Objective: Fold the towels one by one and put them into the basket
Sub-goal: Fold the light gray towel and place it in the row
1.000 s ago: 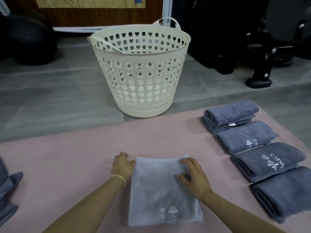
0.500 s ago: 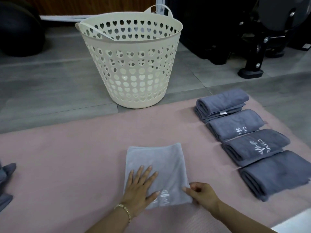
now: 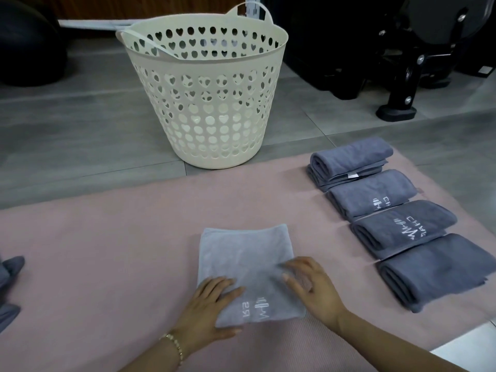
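Surface: pink ribbed floor mat (image 3: 107,251) over grey floor tiles (image 3: 67,124). Lower centre: light grey folded towel (image 3: 241,253); left hand (image 3: 212,310) flat on its near left corner, right hand (image 3: 314,288) with spread fingers, blurred, grasp uncertain. Upper centre: cream perforated plastic basket (image 3: 206,103). Right: four dark grey folded towels (image 3: 397,221).

White embroidery stood on the light grey towel (image 3: 248,267) under both hands: a small barbell-like mark with a few letters beside it, upside down and not clearly readable. To the right of the right hand (image 3: 312,288), two darker folded towels carried lettering: "CH" on one (image 3: 373,197), and "CH" with a scrawled logo on the next (image 3: 402,226).
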